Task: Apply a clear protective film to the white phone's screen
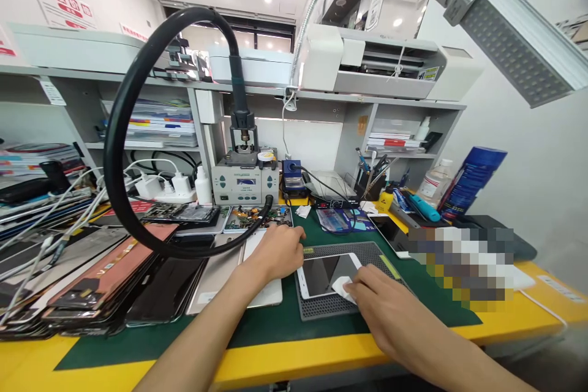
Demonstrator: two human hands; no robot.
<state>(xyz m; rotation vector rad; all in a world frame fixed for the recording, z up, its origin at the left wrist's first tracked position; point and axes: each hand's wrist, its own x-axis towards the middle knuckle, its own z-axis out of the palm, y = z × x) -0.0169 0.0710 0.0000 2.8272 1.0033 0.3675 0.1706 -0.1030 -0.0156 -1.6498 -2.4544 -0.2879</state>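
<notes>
A small white-framed tablet (316, 275) with a dark screen lies face up on a grey perforated mat (316, 309). My right hand (386, 300) is closed on a crumpled white wipe (342, 285), which it presses against the lower right of the screen. At the tablet's upper left corner is my left hand (279, 252), its fingers bent and close together against the edge. Its fingertips are partly hidden, so how firmly they grip does not show. Under the mat lies a dark green work mat (257, 334).
Stacked screen panels (101, 275) and dark phone panels (160, 294) crowd the left. A thick black hose (113, 135) arches from the hot-air station (245, 184). Another white device (390, 236) and bottles stand right, beyond a pixelated patch. An LED lamp (514, 30) hangs overhead.
</notes>
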